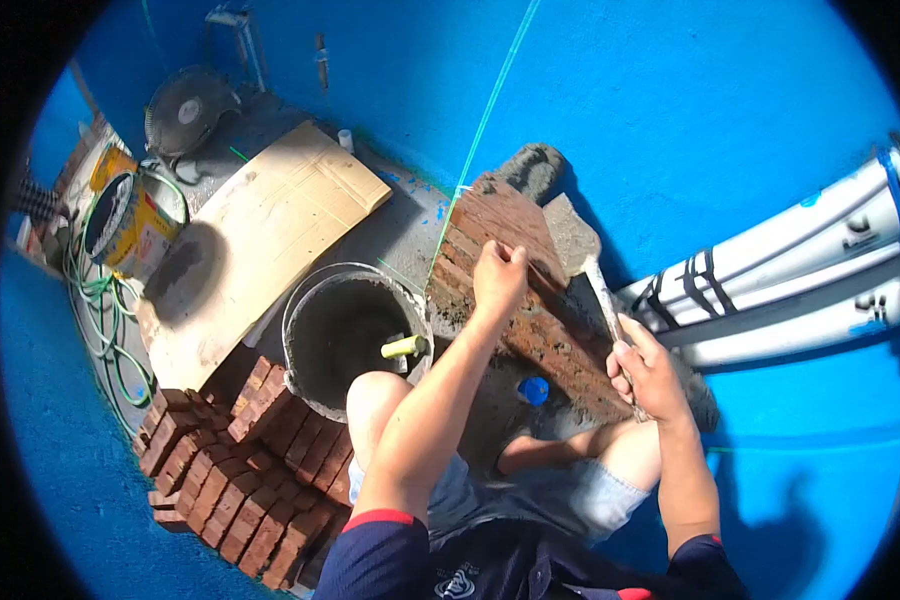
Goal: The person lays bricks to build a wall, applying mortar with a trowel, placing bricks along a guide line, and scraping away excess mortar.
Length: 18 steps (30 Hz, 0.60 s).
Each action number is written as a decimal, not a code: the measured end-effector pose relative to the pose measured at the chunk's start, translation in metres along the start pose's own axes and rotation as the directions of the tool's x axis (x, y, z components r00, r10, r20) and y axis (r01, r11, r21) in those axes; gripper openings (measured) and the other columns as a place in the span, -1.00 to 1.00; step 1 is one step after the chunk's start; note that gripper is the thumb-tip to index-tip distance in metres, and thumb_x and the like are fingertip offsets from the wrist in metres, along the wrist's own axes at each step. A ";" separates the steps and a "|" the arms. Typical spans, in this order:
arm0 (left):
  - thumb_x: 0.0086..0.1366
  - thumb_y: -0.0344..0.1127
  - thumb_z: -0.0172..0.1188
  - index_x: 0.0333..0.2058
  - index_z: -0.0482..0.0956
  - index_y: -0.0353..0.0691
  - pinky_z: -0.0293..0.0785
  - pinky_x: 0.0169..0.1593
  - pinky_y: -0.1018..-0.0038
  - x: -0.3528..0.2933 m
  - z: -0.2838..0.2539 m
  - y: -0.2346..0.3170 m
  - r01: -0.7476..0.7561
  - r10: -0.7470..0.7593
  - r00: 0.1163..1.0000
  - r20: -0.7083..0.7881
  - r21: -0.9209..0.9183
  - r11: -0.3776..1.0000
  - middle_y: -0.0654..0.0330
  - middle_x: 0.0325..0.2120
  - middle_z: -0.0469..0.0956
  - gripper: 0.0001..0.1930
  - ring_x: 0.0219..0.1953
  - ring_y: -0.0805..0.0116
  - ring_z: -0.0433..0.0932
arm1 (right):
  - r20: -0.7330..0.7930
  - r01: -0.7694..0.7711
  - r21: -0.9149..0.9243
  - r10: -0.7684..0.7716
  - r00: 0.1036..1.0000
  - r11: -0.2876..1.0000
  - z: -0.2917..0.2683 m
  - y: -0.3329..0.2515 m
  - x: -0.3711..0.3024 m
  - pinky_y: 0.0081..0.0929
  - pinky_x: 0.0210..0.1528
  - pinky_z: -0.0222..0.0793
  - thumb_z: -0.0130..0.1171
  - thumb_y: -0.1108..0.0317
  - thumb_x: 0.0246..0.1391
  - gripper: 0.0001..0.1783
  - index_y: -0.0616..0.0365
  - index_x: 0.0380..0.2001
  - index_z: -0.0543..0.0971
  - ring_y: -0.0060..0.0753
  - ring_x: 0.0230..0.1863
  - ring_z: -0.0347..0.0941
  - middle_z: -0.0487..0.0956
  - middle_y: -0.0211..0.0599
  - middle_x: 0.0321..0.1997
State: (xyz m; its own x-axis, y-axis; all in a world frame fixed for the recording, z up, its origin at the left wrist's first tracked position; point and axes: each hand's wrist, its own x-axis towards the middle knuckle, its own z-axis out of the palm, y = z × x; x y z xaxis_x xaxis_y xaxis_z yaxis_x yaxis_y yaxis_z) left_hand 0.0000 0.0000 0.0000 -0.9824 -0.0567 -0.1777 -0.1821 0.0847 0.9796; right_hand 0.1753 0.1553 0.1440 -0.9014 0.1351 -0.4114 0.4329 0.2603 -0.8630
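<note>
At the foot of the blue wall (660, 110), your left hand (502, 280) is over the low brickwork (505, 225), its fingers curled with the tips drawn together. Whether they pinch anything, or touch the brick beneath, cannot be told; the back of the hand and the wrist cover that spot. Your right hand (650, 372) grasps the shaft of a trowel (602, 290), fingers wrapped around it and thumb along it. The shaft is coated in grey matter, and its covered length inside your grip is hidden. The blade points away from you, beside the upper right of the brickwork; whether it rests on anything is unclear.

A grey lump of mortar (533, 170) lies at the far end of the brickwork. Your left forearm and knee hide part of the near side of the bucket (315, 335); its contents are in shadow, and only the yellow-green end of an object (403, 347) inside is plain. A small blue round item (533, 390) lies near your foot, its kind uncertain. The stacked bricks (230, 480) are partly covered by your sleeve. The white wrapped lengths (800, 265) at right run toward the dark rim, their far ends indistinct.
</note>
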 end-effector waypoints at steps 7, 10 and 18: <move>0.12 -0.39 0.08 0.05 0.38 -0.41 0.12 0.27 0.02 -0.018 -0.024 0.038 -0.579 0.683 0.730 0.010 0.541 0.610 -0.12 0.11 0.31 -0.52 0.21 -0.13 0.26 | -0.034 0.002 -0.256 -0.011 0.999 0.967 0.001 -0.047 0.024 -0.71 -0.67 0.15 0.00 0.28 0.32 -0.47 0.12 0.32 0.27 -0.71 -0.67 0.25 0.45 -0.40 -0.45; 0.18 -0.33 0.00 0.14 0.35 -0.45 -0.08 0.38 -0.02 -0.019 -0.012 0.048 -0.440 0.537 0.842 0.052 0.643 0.627 -0.17 0.23 0.22 -0.46 0.34 -0.14 0.11 | -0.090 -0.086 -0.237 0.066 0.994 0.968 -0.004 -0.050 0.028 -0.69 -0.68 0.15 0.01 0.29 0.31 -0.47 0.13 0.31 0.28 -0.70 -0.66 0.26 0.46 -0.39 -0.46; 0.28 -0.29 -0.10 0.11 0.37 -0.56 -0.12 0.40 -0.05 -0.011 -0.004 0.063 -0.337 0.331 0.934 0.133 0.636 0.694 -0.35 0.20 0.26 -0.49 0.32 -0.28 0.13 | -0.162 -0.136 -0.438 0.070 0.984 0.889 0.001 -0.107 0.061 -0.68 -0.69 0.08 0.09 0.30 0.26 -0.56 0.25 0.15 0.38 -0.72 -0.68 0.20 0.37 -0.48 -0.57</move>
State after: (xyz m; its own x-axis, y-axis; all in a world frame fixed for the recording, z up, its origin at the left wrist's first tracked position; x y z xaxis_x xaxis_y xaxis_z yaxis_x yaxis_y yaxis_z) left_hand -0.0009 0.0023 0.0642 -0.9834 0.1076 0.1458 0.1786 0.7109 0.6802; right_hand 0.0737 0.1348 0.2111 -0.8552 0.3062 -0.4183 0.5112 0.6318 -0.5827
